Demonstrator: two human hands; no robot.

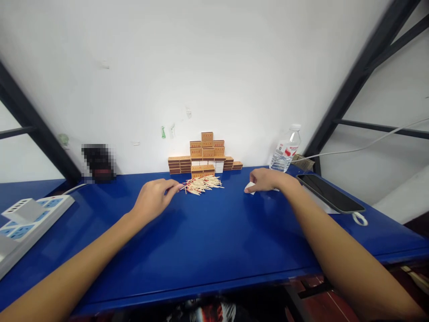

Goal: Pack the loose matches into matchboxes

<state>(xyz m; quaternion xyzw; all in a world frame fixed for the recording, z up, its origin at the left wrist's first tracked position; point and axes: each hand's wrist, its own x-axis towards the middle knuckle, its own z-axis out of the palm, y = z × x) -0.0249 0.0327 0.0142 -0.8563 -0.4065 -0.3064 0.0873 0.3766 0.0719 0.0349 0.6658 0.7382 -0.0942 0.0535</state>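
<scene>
A loose pile of red-tipped matches (203,184) lies on the blue table, in front of stacked matchboxes (208,152). At the pile's left edge, my left hand (156,197) is closed in a pinch, with what looks like a match between thumb and forefinger. My right hand (263,180), to the right of the pile, has its fingers closed on a small white piece (250,188) at the table surface. The fingers cover much of that piece, so I cannot tell its kind. A bit of white also shows under the right wrist.
A water bottle (286,150) stands behind my right hand. A phone (330,192) lies at the right, with a cable (362,150) behind it. The power strip (36,223) sits at the left. A dark pixelated object (98,162) is by the wall.
</scene>
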